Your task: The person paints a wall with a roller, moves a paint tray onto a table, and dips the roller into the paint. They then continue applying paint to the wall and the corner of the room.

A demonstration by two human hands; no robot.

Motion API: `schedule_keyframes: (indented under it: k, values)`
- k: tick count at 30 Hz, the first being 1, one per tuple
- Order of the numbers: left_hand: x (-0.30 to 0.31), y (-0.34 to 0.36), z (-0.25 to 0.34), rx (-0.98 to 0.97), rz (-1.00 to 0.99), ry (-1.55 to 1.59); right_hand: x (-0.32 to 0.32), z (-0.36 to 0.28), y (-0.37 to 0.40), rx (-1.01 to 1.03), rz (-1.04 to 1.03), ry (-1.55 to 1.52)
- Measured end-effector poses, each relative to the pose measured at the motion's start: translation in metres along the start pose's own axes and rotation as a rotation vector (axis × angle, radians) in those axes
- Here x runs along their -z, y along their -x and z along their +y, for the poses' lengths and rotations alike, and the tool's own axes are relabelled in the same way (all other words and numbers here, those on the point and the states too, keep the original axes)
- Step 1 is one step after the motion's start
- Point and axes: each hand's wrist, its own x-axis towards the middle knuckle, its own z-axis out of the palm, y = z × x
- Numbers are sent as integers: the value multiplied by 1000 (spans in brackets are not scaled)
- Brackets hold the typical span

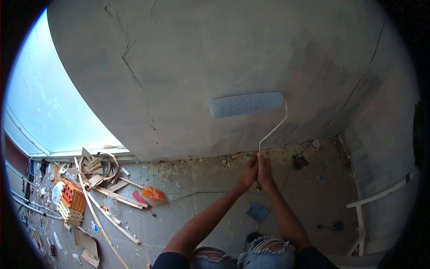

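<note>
A paint roller (247,104) with a wide blue-grey sleeve lies against the cracked grey wall (188,58). Its bent white wire frame runs down to a handle mostly hidden in my grip. My left hand (247,174) and my right hand (264,169) are side by side, both closed around that handle below the wire. Darker patches show on the wall to the right of the roller and beneath it.
Wooden strips (112,197), cardboard (87,246) and an orange brick (74,196) clutter the floor at left. A blue square piece (258,212) lies near my feet. At right stands a white frame (360,219); a bright window (49,98) is at left.
</note>
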Motion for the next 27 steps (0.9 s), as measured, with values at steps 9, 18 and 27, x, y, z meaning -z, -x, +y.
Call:
schedule_keyframes:
  k: [9,18,27]
  values:
    - [-6,-27,180,-457,-38,-92,-5,-189,-33,434,70,-66]
    - [30,12,13,-6,22,-3,-33,-11,6,88,11,40]
    - [20,-20,190,-436,-46,12,-26,-206,-19,352,-27,26]
